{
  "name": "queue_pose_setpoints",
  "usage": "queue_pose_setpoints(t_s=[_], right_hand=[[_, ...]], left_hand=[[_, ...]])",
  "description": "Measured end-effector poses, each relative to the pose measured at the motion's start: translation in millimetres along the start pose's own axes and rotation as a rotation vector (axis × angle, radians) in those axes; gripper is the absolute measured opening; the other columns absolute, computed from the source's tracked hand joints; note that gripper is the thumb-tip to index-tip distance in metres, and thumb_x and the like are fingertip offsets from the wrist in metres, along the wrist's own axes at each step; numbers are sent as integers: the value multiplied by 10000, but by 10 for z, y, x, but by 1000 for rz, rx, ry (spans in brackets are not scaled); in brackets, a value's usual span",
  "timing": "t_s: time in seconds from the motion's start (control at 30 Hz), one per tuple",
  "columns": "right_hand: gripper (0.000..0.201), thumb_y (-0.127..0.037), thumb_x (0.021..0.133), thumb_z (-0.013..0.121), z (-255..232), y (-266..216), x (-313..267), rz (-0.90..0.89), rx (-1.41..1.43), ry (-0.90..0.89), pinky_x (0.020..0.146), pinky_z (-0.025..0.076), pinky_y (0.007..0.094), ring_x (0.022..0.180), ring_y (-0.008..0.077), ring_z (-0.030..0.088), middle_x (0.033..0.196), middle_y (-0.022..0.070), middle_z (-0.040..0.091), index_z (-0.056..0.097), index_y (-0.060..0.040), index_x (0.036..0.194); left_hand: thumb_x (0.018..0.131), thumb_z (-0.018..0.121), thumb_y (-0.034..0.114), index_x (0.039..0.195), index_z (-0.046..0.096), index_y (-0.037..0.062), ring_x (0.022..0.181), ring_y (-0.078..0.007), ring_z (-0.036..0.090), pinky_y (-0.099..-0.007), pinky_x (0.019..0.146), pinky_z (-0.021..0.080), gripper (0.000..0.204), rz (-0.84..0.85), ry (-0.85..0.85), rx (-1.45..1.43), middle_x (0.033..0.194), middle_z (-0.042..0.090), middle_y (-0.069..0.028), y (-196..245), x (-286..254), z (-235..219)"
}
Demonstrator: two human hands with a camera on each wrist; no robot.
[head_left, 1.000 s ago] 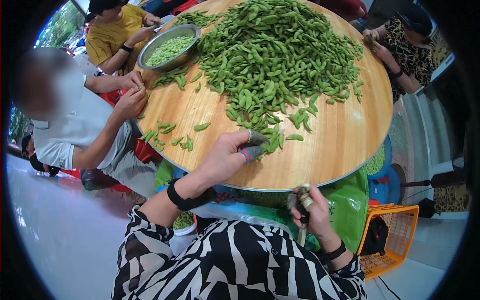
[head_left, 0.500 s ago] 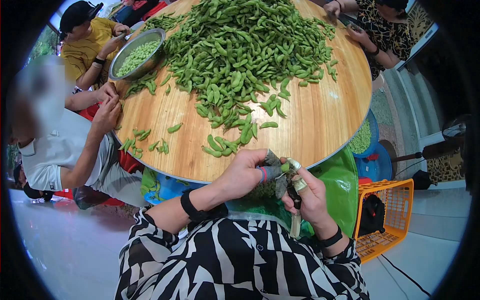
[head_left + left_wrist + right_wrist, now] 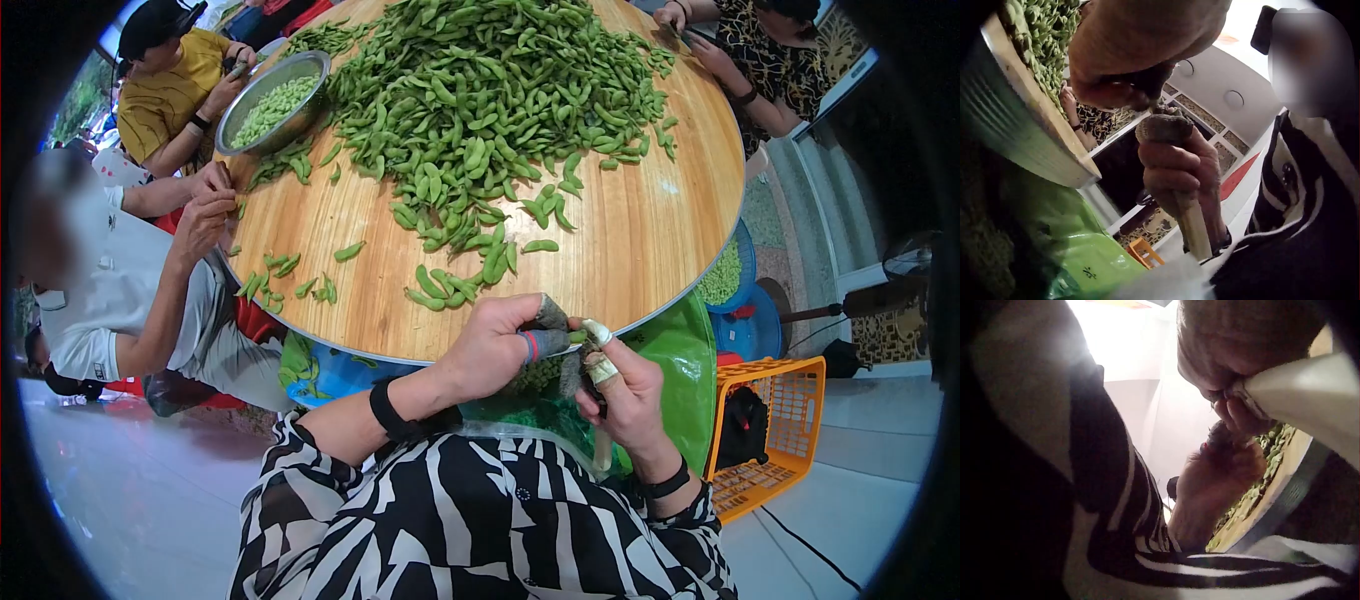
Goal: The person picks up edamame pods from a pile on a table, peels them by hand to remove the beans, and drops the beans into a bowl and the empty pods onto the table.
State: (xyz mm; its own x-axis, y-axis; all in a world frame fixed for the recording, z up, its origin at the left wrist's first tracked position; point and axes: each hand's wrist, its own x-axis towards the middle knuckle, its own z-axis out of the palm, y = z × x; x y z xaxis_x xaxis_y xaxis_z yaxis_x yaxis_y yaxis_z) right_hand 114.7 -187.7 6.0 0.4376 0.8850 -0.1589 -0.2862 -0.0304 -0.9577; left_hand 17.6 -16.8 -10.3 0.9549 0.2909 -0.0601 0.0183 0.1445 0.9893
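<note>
My left hand (image 3: 480, 350), with grey covers and a red-and-blue band on its fingers, pinches a green soybean pod (image 3: 577, 338) just off the table's near edge. Close against it, my right hand (image 3: 628, 395) grips a tool with a pale, stick-like handle (image 3: 1192, 228). The handle sticks out below the fist, and the tool's working end is hidden between the hands. Pale wrapping (image 3: 601, 368) covers my right thumb, whose tip is at the pod. In the right wrist view, the pale handle (image 3: 1310, 394) crosses in front of both hands.
A large heap of soybean pods (image 3: 470, 110) covers the far part of the round wooden table (image 3: 640, 270). A metal bowl (image 3: 312, 112) of shelled beans stands at left. Other people sit around. Green plastic (image 3: 672, 375) hangs below the edge; an orange crate (image 3: 795, 430) is at right.
My left hand has come back from the pods on the table to meet my right hand, bringing a pod. Over the last half second both hands stay together, with small finger shifts.
</note>
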Motion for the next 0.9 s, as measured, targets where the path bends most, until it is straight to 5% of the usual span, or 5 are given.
queue_pose_setpoints(t_s=[0.2,0.37,0.6,0.67,0.9], right_hand=[[387,-11,949,446,-91,-100,-9,50,34,-42,461,373,219,537,81,464,748,18,522,485,12,1333],[449,15,838,575,-162,-126,59,-412,-997,-113,694,511,326,773,281,646,900,192,619,503,27,1281],[410,-4,777,624,-141,-53,75,-298,-768,24,682,507,326,741,277,648,862,182,633,538,28,1177],[395,-5,773,611,-153,-17,93,-301,-773,40,662,501,317,701,257,638,818,171,628,539,24,1161],[292,-17,789,578,-231,24,121,-238,-862,-103,610,468,321,642,237,587,754,148,579,544,24,1076]], left_hand=[[881,598,80,1003,640,6,627,-98,541,-217,557,419,149,-307,-79,-444,741,604,-40,61,8,-33],[892,583,107,1009,615,0,544,-108,529,-225,459,410,161,-543,-43,-858,699,582,-53,-1,43,18],[909,560,110,971,594,6,632,-156,594,-288,515,472,126,-409,-64,-348,757,618,-79,-46,41,127],[894,582,102,983,585,-11,682,-170,608,-334,587,478,144,64,41,341,748,616,-78,-86,-21,97],[689,614,-5,913,531,10,775,-375,549,-426,648,449,239,345,17,865,791,516,-160,201,-372,-118]])
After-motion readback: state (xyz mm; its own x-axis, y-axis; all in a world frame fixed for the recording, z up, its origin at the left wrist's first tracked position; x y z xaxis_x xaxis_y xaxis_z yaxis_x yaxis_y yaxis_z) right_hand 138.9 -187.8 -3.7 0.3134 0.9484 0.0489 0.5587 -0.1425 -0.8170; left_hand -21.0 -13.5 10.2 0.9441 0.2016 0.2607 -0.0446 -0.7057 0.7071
